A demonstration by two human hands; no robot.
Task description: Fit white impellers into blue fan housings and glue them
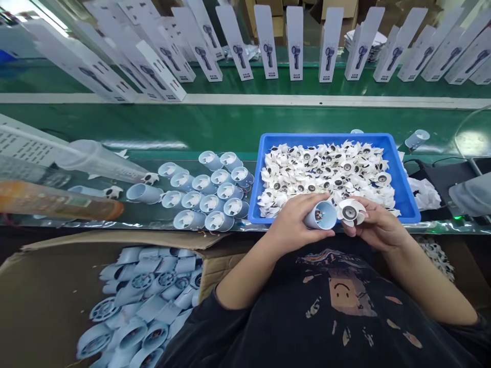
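Observation:
My left hand is wrapped round a light blue fan housing, a short tube whose open end faces up and to the right. Inside it some small copper-coloured parts show. Between the fingers of my right hand is a white fan blade with a dark round hub, held just right of the housing and apart from it. Both hands are over the near edge of a blue tray heaped with loose white fan blades.
Several blue housings with white blades inside stand left of the tray. A cardboard box below holds more blue housings. White product boxes line the far side of the green conveyor. An orange-brown bottle-like object lies far left.

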